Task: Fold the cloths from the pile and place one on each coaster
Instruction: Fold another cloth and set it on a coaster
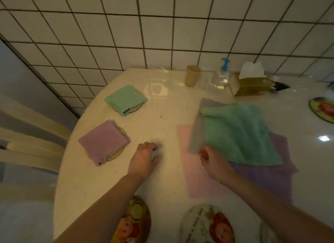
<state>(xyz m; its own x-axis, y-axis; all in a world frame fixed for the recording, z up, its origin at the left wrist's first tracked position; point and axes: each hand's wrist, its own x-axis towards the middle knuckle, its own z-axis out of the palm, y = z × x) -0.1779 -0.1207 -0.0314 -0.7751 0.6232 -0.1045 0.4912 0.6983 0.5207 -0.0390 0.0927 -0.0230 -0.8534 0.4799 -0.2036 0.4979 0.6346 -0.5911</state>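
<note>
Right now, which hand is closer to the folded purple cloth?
Left. The left hand rests on the table just right of the folded purple cloth; the right hand is farther right, pinching the green cloth.

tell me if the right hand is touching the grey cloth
Touching. The head view shows the right hand pinching the near corner of the grey cloth, lifting its edge off the pile.
</note>
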